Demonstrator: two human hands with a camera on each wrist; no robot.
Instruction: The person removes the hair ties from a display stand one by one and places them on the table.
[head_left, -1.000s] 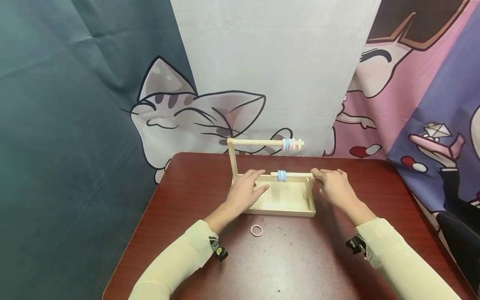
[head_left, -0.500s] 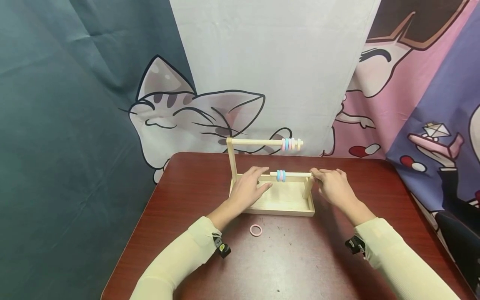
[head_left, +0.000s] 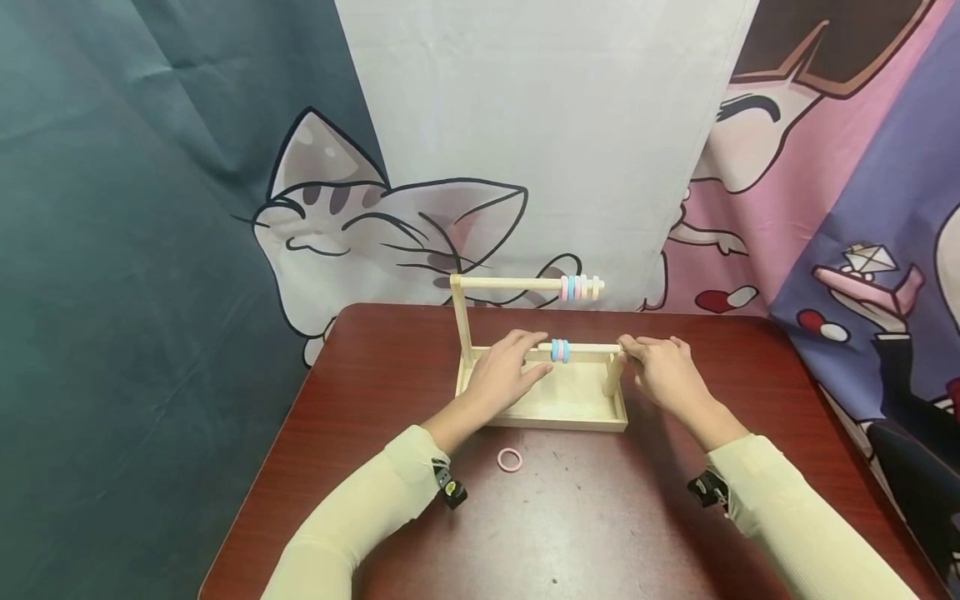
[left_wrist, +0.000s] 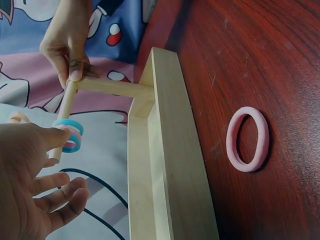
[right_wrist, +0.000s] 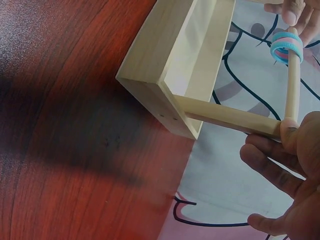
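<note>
Blue and pink rings [head_left: 560, 351] sit on the rack's [head_left: 555, 425] lower rod [head_left: 595, 349].
Left hand [head_left: 497, 375], beside them, has fingers apart; right hand [head_left: 666, 372] pinches the rod's fixed end. Rings look light; hold their rims.

Right fingers [right_wrist: 270, 170] on wooden post [right_wrist: 227, 115], blue-and-pink rings [right_wrist: 288, 41] on rod [right_wrist: 292, 95]

Above the pink ring [left_wrist: 263, 137] is free room; the tray [head_left: 558, 423] blocks beyond.
</note>
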